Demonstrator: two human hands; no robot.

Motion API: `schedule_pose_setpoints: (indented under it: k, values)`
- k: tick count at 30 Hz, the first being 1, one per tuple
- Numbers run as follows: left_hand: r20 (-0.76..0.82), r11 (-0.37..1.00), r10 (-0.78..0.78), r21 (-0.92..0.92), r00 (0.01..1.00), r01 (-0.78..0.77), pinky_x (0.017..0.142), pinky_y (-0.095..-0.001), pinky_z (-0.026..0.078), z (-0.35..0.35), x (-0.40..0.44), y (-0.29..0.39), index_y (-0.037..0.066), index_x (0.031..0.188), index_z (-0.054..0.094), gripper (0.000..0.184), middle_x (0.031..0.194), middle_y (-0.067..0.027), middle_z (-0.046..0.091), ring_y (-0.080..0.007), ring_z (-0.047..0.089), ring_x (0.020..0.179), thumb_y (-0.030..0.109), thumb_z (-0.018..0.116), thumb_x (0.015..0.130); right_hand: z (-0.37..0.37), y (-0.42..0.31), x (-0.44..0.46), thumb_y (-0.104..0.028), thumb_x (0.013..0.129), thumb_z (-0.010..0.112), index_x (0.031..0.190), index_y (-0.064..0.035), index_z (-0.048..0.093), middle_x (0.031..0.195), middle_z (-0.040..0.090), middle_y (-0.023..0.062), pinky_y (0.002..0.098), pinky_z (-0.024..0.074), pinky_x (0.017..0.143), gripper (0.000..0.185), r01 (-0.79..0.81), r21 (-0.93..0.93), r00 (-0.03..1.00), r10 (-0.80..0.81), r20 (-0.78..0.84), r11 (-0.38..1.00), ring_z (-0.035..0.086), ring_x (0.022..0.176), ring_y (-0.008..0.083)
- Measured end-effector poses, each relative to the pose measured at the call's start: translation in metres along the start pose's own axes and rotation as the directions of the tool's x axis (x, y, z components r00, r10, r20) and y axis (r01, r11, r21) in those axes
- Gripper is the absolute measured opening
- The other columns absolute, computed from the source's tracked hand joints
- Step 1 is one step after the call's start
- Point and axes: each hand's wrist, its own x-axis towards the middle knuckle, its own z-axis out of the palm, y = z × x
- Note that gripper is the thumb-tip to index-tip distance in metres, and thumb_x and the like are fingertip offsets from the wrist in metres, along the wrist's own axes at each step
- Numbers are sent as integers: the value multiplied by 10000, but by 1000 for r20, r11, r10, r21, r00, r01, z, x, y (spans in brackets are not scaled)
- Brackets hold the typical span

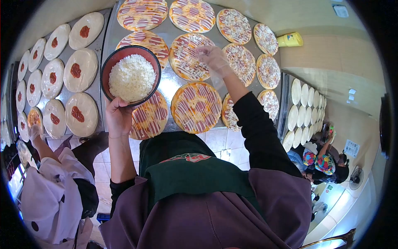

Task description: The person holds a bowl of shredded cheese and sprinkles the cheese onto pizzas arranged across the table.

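My bare left hand (pixel 119 116) grips the lower rim of a bowl (pixel 105 62), reddish inside with a dark edge. Grated white cheese (pixel 132 78) fills much of it. In a clear plastic glove, my right hand (pixel 213 60) hovers over the right part of a pizza (pixel 188 62) with cheese bits scattered on it. Its fingers are bunched and slightly blurred; what they hold is hidden. Just below lies a pizza (pixel 196 107) with ham-like slices and white sauce stripes. Another striped pizza (pixel 149 115) is partly covered by the bowl.
Cheese-topped pizzas (pixel 239 64) lie at right, with a yellow bottle (pixel 290 40) beside them. Dough rounds with red sauce (pixel 81 70) cover the left table, where a co-worker's gloved hand (pixel 36 132) reaches in. Plain dough rounds (pixel 292 116) and other people (pixel 321 162) are farther right.
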Motion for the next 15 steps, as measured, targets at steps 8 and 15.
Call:
schedule_pose_setpoints:
  k: [8,15]
  values:
    - [-21,999,20,-38,1000,-21,873,-562,492,0,0,-6,-16,916,569,253,1212,-148,538,-328,547,1091,20,460,690,-1,-20,25,-273,810,618,962,-180,715,804,672,116,313,492,699,203,2,-491,968,-125,-218,871,644,748,222]
    - [-12,1000,12,14,1000,-12,877,-537,498,7,-2,-3,-47,1069,525,395,1227,-153,527,-323,547,1097,24,456,687,-1,-35,21,-272,799,621,962,-203,717,815,677,107,311,496,721,200,57,-355,987,-105,-118,933,648,782,242]
